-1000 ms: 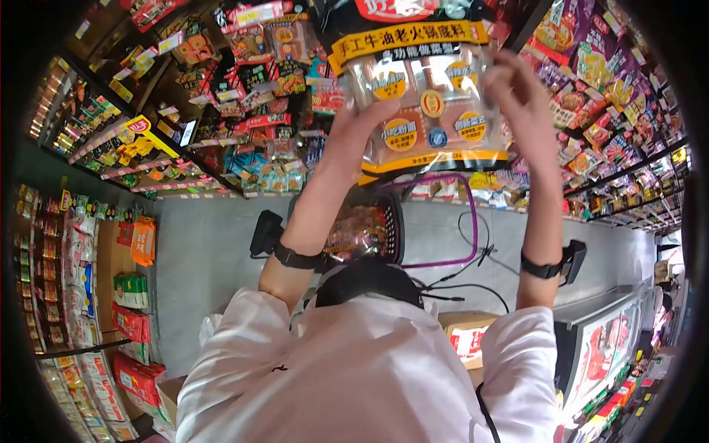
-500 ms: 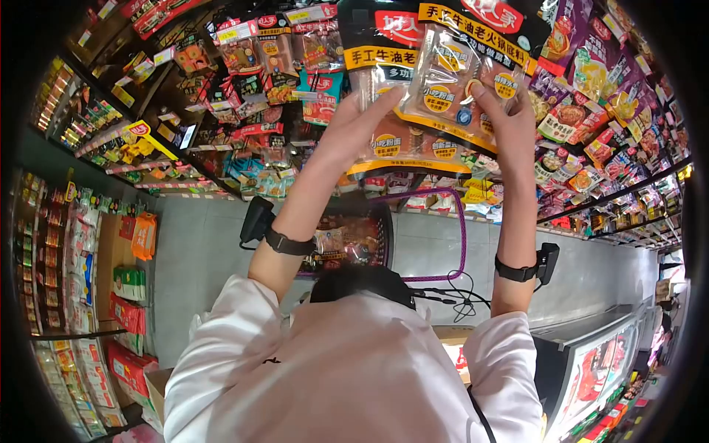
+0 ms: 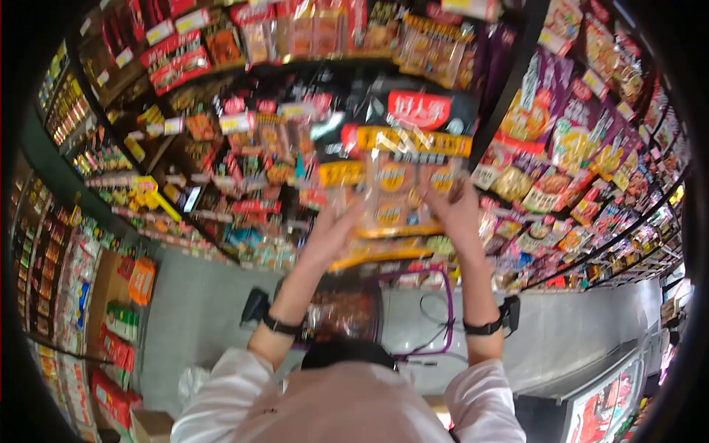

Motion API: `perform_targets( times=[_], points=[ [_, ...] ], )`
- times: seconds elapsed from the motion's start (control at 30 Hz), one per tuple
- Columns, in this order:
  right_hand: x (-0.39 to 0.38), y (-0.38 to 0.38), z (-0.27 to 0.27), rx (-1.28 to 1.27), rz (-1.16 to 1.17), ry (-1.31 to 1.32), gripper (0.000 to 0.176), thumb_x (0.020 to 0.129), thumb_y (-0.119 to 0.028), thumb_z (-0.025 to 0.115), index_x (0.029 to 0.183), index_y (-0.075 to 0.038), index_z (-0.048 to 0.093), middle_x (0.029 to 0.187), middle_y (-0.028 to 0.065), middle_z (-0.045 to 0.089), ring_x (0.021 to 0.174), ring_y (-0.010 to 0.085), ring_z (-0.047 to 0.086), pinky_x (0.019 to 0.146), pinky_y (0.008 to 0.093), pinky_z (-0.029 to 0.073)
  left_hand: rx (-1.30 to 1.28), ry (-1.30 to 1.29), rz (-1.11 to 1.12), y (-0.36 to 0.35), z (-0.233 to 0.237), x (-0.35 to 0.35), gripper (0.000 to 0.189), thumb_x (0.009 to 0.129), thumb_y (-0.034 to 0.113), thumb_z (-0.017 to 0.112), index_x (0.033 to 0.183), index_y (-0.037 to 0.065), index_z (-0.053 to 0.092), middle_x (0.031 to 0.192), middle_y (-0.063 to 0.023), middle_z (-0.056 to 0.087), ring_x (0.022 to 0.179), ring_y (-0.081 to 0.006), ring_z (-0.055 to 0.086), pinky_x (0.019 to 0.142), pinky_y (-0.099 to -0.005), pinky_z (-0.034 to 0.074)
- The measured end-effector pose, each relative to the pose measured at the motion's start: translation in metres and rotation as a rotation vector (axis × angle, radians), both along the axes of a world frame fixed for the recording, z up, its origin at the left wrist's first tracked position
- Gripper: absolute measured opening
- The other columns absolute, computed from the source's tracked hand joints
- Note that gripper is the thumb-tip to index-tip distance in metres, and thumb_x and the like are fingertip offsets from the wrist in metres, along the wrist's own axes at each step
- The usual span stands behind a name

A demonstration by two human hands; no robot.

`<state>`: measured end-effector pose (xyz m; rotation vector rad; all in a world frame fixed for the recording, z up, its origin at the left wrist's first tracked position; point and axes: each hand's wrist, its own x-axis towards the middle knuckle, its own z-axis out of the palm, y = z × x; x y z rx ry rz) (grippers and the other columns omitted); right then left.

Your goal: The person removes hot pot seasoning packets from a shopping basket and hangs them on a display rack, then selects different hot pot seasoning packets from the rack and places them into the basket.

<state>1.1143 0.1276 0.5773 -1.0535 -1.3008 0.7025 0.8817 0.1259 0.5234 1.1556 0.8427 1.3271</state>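
Note:
Two black-and-orange packs of hotpot seasoning are held up before the shelves, blurred by motion. The front hotpot base pack [image 3: 402,173] has a clear window with brown blocks and round yellow labels. Behind it, the other hotpot base pack [image 3: 341,174] shows along the left and bottom. My left hand [image 3: 336,227] is closed on the left edge of the rear pack. My right hand [image 3: 456,209] grips the front pack at its lower right, thumb over the window. Whether the right fingers also hold the rear pack is hidden.
Shelves of hanging packets [image 3: 251,140] fill the view ahead; purple packets [image 3: 569,140] hang at the right. Below my arms stands a dark shopping basket [image 3: 377,314] with packs inside and a purple handle [image 3: 449,310]. A freezer [image 3: 591,402] is at the lower right.
Both hands and the two packs have come down and a little left in view, partly from the head tilting up. More upper shelf shows. The front pack hangs straighter.

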Motion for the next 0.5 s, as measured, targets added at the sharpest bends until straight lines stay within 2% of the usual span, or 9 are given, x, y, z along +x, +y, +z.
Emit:
perform_targets(
  times=[0.03, 0.07, 0.13, 0.27, 0.3, 0.33, 0.37, 0.43, 0.5],
  points=[
    [-0.003, 0.006, 0.001, 0.090, 0.084, 0.139, 0.049, 0.081, -0.005, 0.078, 0.117, 0.003, 0.045, 0.100, 0.0066, 0.062, 0.083, 0.0099, 0.061, 0.072, 0.0249, 0.051, -0.046, -0.050, -0.022, 0.002, -0.005, -0.002, 0.040, 0.098, 0.028, 0.062, 0.125, 0.000, 0.057, 0.113, -0.0056, 0.065, 0.097, -0.0117, 0.062, 0.081, -0.0278, 0.051],
    [0.001, 0.008, 0.009, 0.095, 0.044, 0.111, 0.051, 0.082, -0.003, 0.077, 0.120, 0.003, 0.044, 0.101, 0.0074, 0.062, 0.083, 0.0098, 0.061, 0.072, 0.0249, 0.051, -0.102, -0.095, -0.045, 0.002, -0.012, -0.007, 0.037, 0.099, 0.023, 0.060, 0.127, -0.002, 0.056, 0.116, -0.0068, 0.065, 0.102, -0.0142, 0.063, 0.088, -0.0299, 0.052],
    [0.007, 0.014, 0.020, 0.087, -0.039, 0.067, 0.054, 0.082, 0.000, 0.075, 0.125, 0.003, 0.041, 0.104, 0.0090, 0.062, 0.084, 0.0096, 0.062, 0.071, 0.0248, 0.051, -0.332, -0.187, -0.041, -0.007, -0.028, -0.016, 0.038, 0.098, 0.024, 0.062, 0.127, 0.000, 0.056, 0.116, -0.0071, 0.065, 0.102, -0.0157, 0.065, 0.086, -0.0311, 0.054],
    [0.016, 0.026, 0.062, 0.176, -0.063, 0.173, 0.081, 0.085, 0.004, 0.069, 0.150, -0.002, 0.022, 0.107, 0.0125, 0.062, 0.073, 0.0081, 0.060, 0.059, 0.0250, 0.050, -0.376, -0.267, -0.001, -0.023, -0.059, -0.026, 0.041, 0.098, 0.026, 0.063, 0.129, 0.000, 0.055, 0.120, -0.0082, 0.063, 0.105, -0.0172, 0.064, 0.089, -0.0315, 0.053],
    [0.017, 0.024, 0.078, 0.159, 0.012, 0.149, 0.090, 0.086, 0.007, 0.066, 0.155, -0.005, 0.010, 0.110, 0.0138, 0.061, 0.070, 0.0080, 0.058, 0.057, 0.0244, 0.049, -0.424, -0.244, 0.045, -0.027, -0.070, -0.030, 0.042, 0.098, 0.025, 0.063, 0.130, 0.000, 0.053, 0.122, -0.0083, 0.062, 0.106, -0.0180, 0.063, 0.090, -0.0326, 0.053],
    [0.020, 0.031, 0.083, 0.179, 0.019, 0.136, 0.087, 0.086, 0.006, 0.066, 0.155, -0.004, 0.013, 0.120, 0.0162, 0.060, 0.087, 0.0135, 0.062, 0.073, 0.0265, 0.052, -0.459, -0.237, 0.051, -0.032, -0.080, -0.035, 0.042, 0.098, 0.025, 0.062, 0.131, 0.000, 0.053, 0.122, -0.0086, 0.062, 0.107, -0.0186, 0.063, 0.090, -0.0332, 0.053],
    [0.025, 0.045, 0.082, 0.221, -0.017, 0.065, 0.082, 0.086, 0.005, 0.067, 0.154, -0.003, 0.020, 0.125, 0.0170, 0.058, 0.098, 0.0162, 0.060, 0.082, 0.0278, 0.050, -0.494, -0.231, 0.056, -0.037, -0.083, -0.039, 0.043, 0.098, 0.025, 0.062, 0.131, 0.001, 0.053, 0.122, -0.0089, 0.062, 0.107, -0.0191, 0.063, 0.090, -0.0337, 0.053],
    [0.028, 0.069, 0.086, 0.284, -0.082, -0.041, 0.075, 0.086, 0.001, 0.069, 0.150, -0.001, 0.030, 0.132, 0.0177, 0.055, 0.113, 0.0193, 0.055, 0.094, 0.0292, 0.046, -0.579, -0.312, 0.055, -0.045, -0.108, -0.051, 0.041, 0.098, 0.025, 0.062, 0.130, 0.001, 0.053, 0.122, -0.0098, 0.062, 0.106, -0.0210, 0.064, 0.087, -0.0348, 0.055],
    [0.025, 0.082, 0.098, 0.326, -0.142, -0.112, 0.069, 0.086, -0.001, 0.070, 0.147, 0.000, 0.038, 0.135, 0.0176, 0.053, 0.121, 0.0201, 0.051, 0.100, 0.0294, 0.042, -0.524, -0.291, 0.077, -0.058, -0.121, -0.063, 0.041, 0.097, 0.026, 0.063, 0.129, 0.001, 0.054, 0.121, -0.0095, 0.062, 0.103, -0.0212, 0.065, 0.085, -0.0349, 0.055]
  ],
)
